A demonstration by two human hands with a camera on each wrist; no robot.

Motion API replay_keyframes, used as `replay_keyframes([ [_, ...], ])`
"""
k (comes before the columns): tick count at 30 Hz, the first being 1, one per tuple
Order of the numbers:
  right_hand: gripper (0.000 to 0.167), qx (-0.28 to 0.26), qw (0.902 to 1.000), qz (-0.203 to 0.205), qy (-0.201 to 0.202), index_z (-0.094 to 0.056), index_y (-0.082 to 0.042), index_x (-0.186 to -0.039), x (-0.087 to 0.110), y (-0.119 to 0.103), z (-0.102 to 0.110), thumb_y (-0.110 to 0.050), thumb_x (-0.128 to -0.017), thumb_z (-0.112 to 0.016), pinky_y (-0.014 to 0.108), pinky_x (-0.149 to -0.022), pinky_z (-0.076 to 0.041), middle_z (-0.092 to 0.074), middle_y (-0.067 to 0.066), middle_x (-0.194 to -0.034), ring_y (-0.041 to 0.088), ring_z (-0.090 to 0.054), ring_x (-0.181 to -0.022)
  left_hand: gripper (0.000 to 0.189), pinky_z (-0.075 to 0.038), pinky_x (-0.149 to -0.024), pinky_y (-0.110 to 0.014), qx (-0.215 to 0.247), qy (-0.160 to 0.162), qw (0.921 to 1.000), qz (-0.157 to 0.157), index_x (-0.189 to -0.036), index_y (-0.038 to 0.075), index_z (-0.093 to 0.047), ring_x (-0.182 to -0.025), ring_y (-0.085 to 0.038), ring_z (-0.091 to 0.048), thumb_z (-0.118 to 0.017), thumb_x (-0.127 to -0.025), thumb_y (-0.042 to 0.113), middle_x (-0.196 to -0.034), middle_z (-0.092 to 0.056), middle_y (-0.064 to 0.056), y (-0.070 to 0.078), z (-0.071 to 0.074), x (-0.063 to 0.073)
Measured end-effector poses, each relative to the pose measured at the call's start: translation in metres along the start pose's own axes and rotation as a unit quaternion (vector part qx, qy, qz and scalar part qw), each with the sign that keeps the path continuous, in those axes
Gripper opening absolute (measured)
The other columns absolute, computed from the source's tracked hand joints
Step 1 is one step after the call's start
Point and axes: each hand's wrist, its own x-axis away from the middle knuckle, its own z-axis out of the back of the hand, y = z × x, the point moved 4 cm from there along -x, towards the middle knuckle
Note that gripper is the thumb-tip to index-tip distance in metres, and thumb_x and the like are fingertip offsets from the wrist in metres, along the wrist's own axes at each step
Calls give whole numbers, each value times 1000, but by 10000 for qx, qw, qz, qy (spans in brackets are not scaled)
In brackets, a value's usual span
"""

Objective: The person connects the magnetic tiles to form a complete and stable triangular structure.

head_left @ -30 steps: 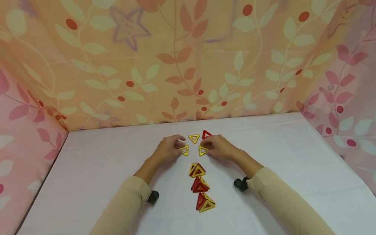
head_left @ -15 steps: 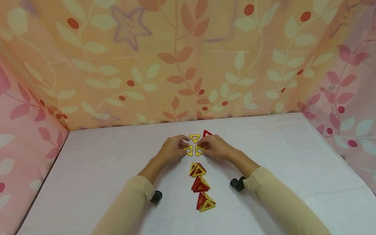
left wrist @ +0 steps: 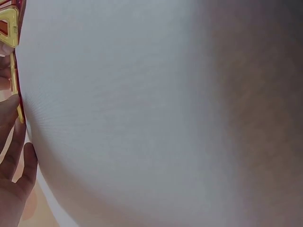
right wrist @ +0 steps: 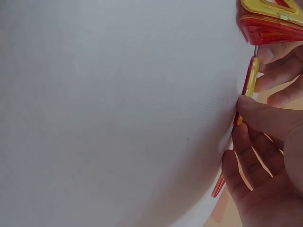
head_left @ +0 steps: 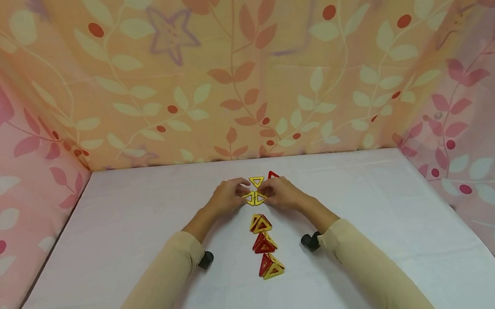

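Note:
My left hand [head_left: 228, 196] pinches a yellow triangular magnetic tile [head_left: 249, 199] by its outer corner. Opposite it, my right hand [head_left: 282, 193] pinches a second yellow triangular tile [head_left: 260, 199] between thumb and fingers. The two tiles meet edge to edge, close over the white cloth. Red shows beneath the yellow along the tile edge [right wrist: 248, 85] in the right wrist view. Just beyond them lies another yellow triangular tile [head_left: 256, 179], one corner pointing toward me. A red triangular tile [head_left: 272, 174] sits partly hidden behind my right hand.
Nearer to me, three small red-and-yellow pyramids built of triangular tiles stand in a line: the far one [head_left: 260, 223], the middle one [head_left: 264, 243] and the near one [head_left: 271, 266]. A white cloth [head_left: 145, 198] covers the table; patterned fabric [head_left: 240, 76] rises behind.
Both hands have moved inward, bringing their yellow tiles from apart to edge against edge. The far yellow tile and the pyramids stay in place.

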Motion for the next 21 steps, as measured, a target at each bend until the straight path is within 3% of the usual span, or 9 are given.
replay_keyframes([
  [14,29,88,9997,-217,-82,-70,-2,-114,-2,0,0,-3,-85,-76,34,-89,-52,-70,5,-101,20,-62,-93,42,-50,-95,-41,79,3,9998,-181,-124,3,-62,-103,-20,-69,-76,-84,-2,-107,-74,-7,-5,0,-1],
  [21,28,50,9992,-356,-148,-71,-3,-113,-3,0,-1,-3,-85,-76,34,-89,-53,-69,4,-100,18,-61,-91,43,-53,-83,-35,-88,12,9998,-184,-122,3,-63,-87,-17,-64,-77,-82,-3,-96,-70,-6,-3,3,1],
])
